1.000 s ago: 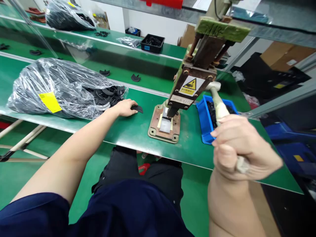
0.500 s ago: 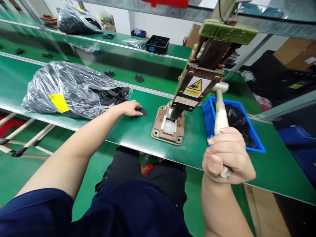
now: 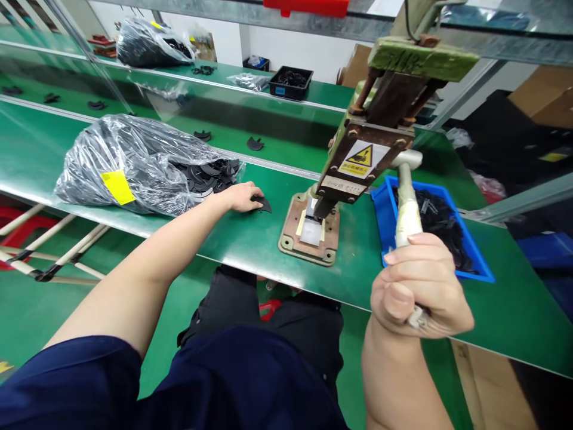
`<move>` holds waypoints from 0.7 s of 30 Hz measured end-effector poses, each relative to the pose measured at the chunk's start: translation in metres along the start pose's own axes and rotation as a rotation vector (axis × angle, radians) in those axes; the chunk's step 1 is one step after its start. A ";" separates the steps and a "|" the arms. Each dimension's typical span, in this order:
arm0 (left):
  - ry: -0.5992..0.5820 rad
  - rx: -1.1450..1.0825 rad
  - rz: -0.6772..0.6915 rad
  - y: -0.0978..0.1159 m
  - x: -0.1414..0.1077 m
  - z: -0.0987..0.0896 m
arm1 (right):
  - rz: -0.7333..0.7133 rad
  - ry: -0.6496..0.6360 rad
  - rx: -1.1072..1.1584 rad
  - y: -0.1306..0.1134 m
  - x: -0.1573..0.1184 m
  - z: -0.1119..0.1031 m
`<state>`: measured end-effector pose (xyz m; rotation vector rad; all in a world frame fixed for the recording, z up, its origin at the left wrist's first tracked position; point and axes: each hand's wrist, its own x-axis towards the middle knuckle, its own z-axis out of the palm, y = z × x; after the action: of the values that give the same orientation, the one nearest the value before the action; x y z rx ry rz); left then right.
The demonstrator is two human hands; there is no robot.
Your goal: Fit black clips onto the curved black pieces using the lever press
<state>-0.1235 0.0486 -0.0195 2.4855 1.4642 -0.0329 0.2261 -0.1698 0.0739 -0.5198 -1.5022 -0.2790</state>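
Observation:
My left hand [image 3: 245, 197] has its fingers closed on the left end of a black curved plastic part [image 3: 265, 205], low over the green bench or resting on it. Right beside that hand is the mouth of a clear plastic bag [image 3: 147, 161], full of similar dark parts. My right hand [image 3: 423, 286] is wrapped round the pale, taped lever [image 3: 406, 209] of a hand press [image 3: 358, 149]. Under the ram, on the press base [image 3: 308, 254], sits a pale metal fixture [image 3: 310, 232]. Whether a part lies in it, I cannot tell.
A blue bin [image 3: 481, 263] of small black pieces stands right of the press. Behind the bench runs a lower green strip with several curved parts, one being a loose part [image 3: 255, 143]. Farther back are a black tray [image 3: 290, 82] and another filled bag [image 3: 152, 45].
The whole view has shifted a little, so the scene sits slightly farther right. My left hand stays on the curved part and my right hand on the lever, with no clear movement.

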 end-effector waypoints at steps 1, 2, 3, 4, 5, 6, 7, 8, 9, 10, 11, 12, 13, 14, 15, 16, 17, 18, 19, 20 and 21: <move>0.011 0.038 0.017 0.001 -0.001 0.000 | 0.004 0.007 -0.001 0.000 0.000 0.000; 0.026 0.075 0.029 0.002 -0.002 0.000 | 0.005 0.006 -0.002 0.000 0.000 0.000; 0.046 0.111 0.031 0.004 -0.003 0.000 | 0.011 0.003 -0.004 0.000 0.000 0.001; 0.068 0.145 0.025 0.005 -0.003 0.000 | 0.011 0.001 -0.007 -0.001 0.000 0.001; 0.085 0.174 0.016 0.006 -0.003 0.001 | 0.015 0.000 -0.013 -0.001 0.000 0.000; 0.098 0.197 0.008 0.007 -0.003 0.002 | 0.019 -0.001 -0.018 -0.001 0.000 0.000; 0.106 0.214 0.005 0.007 -0.003 0.003 | 0.016 -0.003 -0.019 -0.001 -0.001 0.000; 0.114 0.221 0.004 0.007 -0.003 0.004 | 0.015 -0.007 -0.018 -0.001 -0.001 0.000; 0.126 0.219 0.001 0.008 -0.003 0.004 | 0.015 -0.009 -0.017 -0.001 0.000 -0.001; 0.146 0.206 -0.005 0.008 -0.003 0.002 | 0.015 -0.015 -0.015 -0.002 0.000 -0.001; 0.176 0.185 -0.012 0.009 -0.004 0.000 | 0.023 -0.024 -0.014 -0.002 0.000 -0.001; 0.214 0.159 -0.013 0.010 -0.005 -0.004 | 0.026 -0.028 -0.011 -0.003 0.000 -0.002; 0.254 0.131 -0.007 0.013 -0.007 -0.008 | 0.027 -0.031 -0.009 -0.003 0.000 -0.002; 0.293 0.101 0.010 0.016 -0.009 -0.013 | 0.028 -0.038 -0.007 -0.004 0.000 -0.002; 0.327 0.070 0.035 0.020 -0.012 -0.018 | 0.023 -0.040 -0.004 -0.004 0.000 -0.002; 0.349 0.039 0.064 0.025 -0.015 -0.023 | 0.019 -0.033 -0.001 -0.004 0.000 -0.001; 0.356 0.007 0.096 0.031 -0.018 -0.025 | 0.024 -0.028 -0.003 -0.005 -0.001 -0.001; 0.349 -0.023 0.129 0.038 -0.021 -0.026 | 0.032 -0.021 -0.007 -0.005 -0.001 -0.001; 0.331 -0.055 0.164 0.046 -0.023 -0.025 | 0.046 -0.021 -0.011 -0.006 -0.001 -0.001; 0.307 -0.088 0.201 0.054 -0.025 -0.021 | 0.056 -0.019 -0.015 -0.007 -0.001 0.000; 0.283 -0.126 0.232 0.062 -0.026 -0.015 | 0.061 -0.017 -0.017 -0.007 -0.001 0.000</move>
<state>-0.0842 0.0014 0.0120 2.6169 1.2174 0.4565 0.2227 -0.1763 0.0741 -0.5818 -1.4990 -0.2397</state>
